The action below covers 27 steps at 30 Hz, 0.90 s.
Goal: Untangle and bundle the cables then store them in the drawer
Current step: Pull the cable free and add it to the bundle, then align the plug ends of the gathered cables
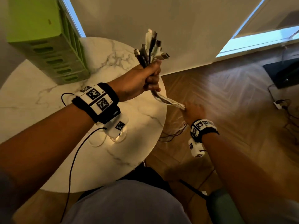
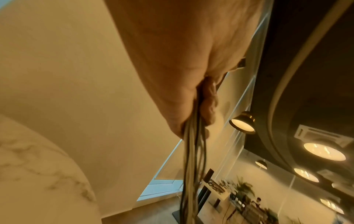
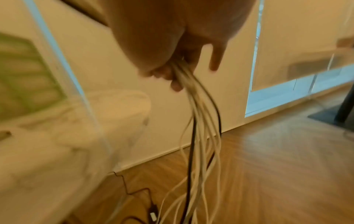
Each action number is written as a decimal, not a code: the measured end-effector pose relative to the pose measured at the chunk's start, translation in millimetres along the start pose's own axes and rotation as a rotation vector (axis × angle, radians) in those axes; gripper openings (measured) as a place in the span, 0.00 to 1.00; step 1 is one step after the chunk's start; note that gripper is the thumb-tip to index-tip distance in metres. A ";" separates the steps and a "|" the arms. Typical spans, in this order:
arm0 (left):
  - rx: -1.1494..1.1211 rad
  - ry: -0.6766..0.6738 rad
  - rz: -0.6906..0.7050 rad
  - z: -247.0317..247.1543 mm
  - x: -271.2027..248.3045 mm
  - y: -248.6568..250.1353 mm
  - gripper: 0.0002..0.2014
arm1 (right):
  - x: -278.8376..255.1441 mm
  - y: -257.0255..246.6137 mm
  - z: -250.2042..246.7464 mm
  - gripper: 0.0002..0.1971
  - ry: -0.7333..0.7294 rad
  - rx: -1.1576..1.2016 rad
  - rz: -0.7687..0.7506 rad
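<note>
Herringbone wood floor [image 1: 226, 110] and a pale wall lie beyond the hands, with a round marble counter [image 1: 40, 102] below the left forearm and a green drawer unit [image 1: 48, 46] standing on its far part, well away from both hands; all its drawers look closed. The left hand [image 1: 145, 78] is raised over the counter's edge, fist wrapped tight round the cables [image 1: 148, 50], whose white and dark plug ends fan out above the knuckles. Below that fist the strands run down and outward to the right hand [image 1: 194, 112], which is blurred in the head view; the right wrist view shows its thumb and fingers [image 3: 214, 60] closed loosely round the white and black strands [image 3: 201, 121], which trail loose below it toward the floor. The step in hand appears to be combing the cords straight, with the plug ends already gathered and the tails not yet sorted. Next would likely call for drawing the right hand down the length to free any crossings, then looping the tails into a coil; bundling and stowing in the drawer unit remain undone.
</note>
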<state>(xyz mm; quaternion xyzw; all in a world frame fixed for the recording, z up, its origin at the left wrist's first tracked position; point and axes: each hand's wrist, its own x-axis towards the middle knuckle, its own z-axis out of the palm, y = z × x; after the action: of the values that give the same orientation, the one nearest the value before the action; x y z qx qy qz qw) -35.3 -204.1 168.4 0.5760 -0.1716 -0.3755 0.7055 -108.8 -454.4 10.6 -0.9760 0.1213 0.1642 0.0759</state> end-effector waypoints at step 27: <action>-0.231 0.978 0.247 -116.7 -183.1 -32.0 0.22 | -119.4 -280.1 26.4 0.29 -0.384 0.504 -0.946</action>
<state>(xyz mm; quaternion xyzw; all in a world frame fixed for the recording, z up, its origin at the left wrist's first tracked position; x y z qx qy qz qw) -87.9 7.2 140.7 0.5780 0.1542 0.0074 0.8013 -153.0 -155.6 56.8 -0.8285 -0.3094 0.2529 0.3923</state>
